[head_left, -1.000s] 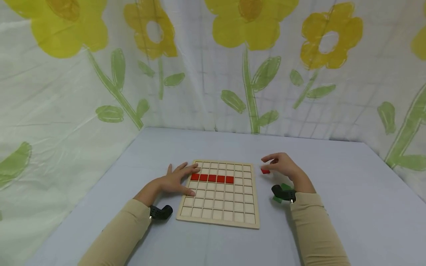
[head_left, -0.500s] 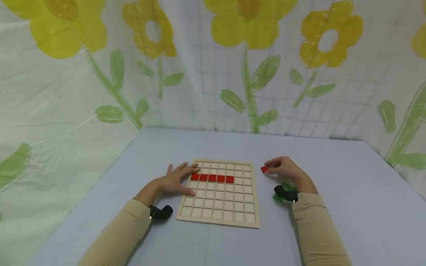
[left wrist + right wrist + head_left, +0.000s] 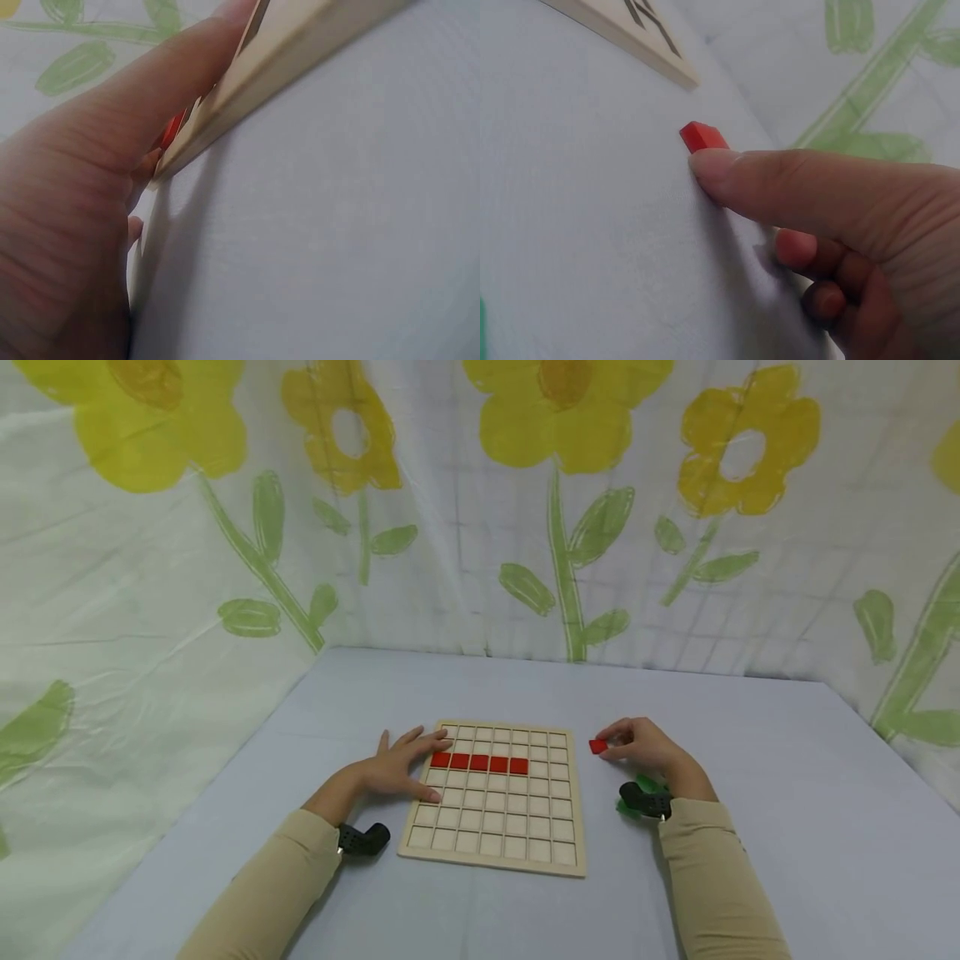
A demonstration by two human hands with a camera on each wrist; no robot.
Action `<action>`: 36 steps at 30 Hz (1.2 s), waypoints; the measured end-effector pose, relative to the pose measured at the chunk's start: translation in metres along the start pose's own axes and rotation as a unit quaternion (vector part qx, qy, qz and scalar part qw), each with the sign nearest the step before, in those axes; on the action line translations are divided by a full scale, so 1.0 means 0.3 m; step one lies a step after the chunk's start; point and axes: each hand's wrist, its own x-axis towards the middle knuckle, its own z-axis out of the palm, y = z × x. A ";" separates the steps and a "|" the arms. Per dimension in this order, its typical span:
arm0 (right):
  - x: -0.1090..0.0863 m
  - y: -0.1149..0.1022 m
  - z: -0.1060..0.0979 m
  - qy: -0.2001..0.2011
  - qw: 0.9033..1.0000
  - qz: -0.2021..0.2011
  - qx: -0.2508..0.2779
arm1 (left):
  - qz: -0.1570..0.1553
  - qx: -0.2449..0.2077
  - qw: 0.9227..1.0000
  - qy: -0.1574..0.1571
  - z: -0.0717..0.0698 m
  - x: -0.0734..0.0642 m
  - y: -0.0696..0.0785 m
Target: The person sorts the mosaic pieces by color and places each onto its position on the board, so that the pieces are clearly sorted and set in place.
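Note:
A square wooden grid board (image 3: 491,865) lies on the table, with several red tiles (image 3: 479,762) side by side in one row near its far end. My left hand (image 3: 390,770) rests on the board's left edge, fingers spread and straight; in the left wrist view the thumb (image 3: 172,71) lies over the rim. To the right of the board, my right hand (image 3: 645,748) pinches a loose red tile (image 3: 597,747) between thumb and fingertips. The right wrist view shows this tile (image 3: 703,136) sticking out past the thumb, close to the table, apart from the board's corner.
Green pieces (image 3: 632,810) lie under the right wrist, partly hidden by the black wrist camera (image 3: 643,799). The pale table (image 3: 480,910) meets a flower-printed curtain (image 3: 420,602) at its far edge.
My right hand has shifted slightly toward me and right and now pinches the red tile, which lay below its fingers a second ago. The left hand and board have not moved.

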 end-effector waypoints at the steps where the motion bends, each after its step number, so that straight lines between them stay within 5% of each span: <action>1: -0.001 0.001 -0.001 -0.002 1.000 -0.003 -0.003 | 0.001 0.000 1.000 0.000 0.001 0.001 0.000; 36: -0.003 -0.022 0.003 0.016 1.000 -0.012 -0.021 | -0.009 0.007 1.000 -0.013 -0.001 0.004 0.002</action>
